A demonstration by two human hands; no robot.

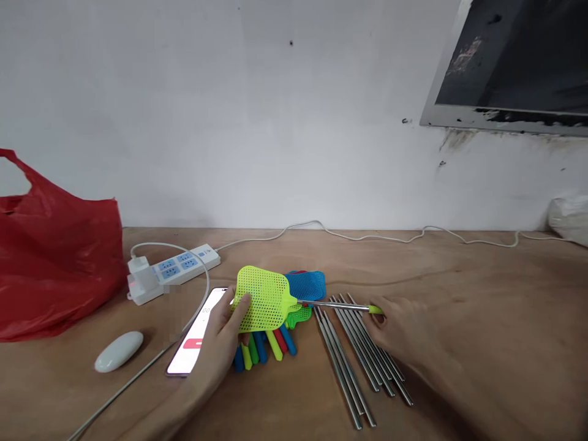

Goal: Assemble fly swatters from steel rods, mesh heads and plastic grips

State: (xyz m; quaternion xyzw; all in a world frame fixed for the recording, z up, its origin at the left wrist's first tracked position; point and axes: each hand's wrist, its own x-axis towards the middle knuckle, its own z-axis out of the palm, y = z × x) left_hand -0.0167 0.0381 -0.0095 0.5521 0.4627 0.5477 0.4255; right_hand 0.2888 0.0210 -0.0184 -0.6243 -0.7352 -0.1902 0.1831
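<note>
A yellow fly swatter (263, 298) with a thin metal rod is held level above the table between my two hands. My left hand (225, 334) pinches the near-left edge of its perforated head, thumb on top. Around the yellow handle at the other end, my right hand (399, 324) is closed. Beneath the swatter lie a blue swatter head (307, 286), a green swatter head (299, 316) and several coloured handles (275, 345), partly covered by it. Several loose metal rods (349, 361) rest side by side below and left of my right hand.
A lit phone (186, 355) lies beside my left forearm, with a white oval object (119, 351) farther left. Behind them is a white power strip (184, 266) with a plugged charger and cables. A red plastic bag (59, 263) stands at the left, against the wall (275, 122).
</note>
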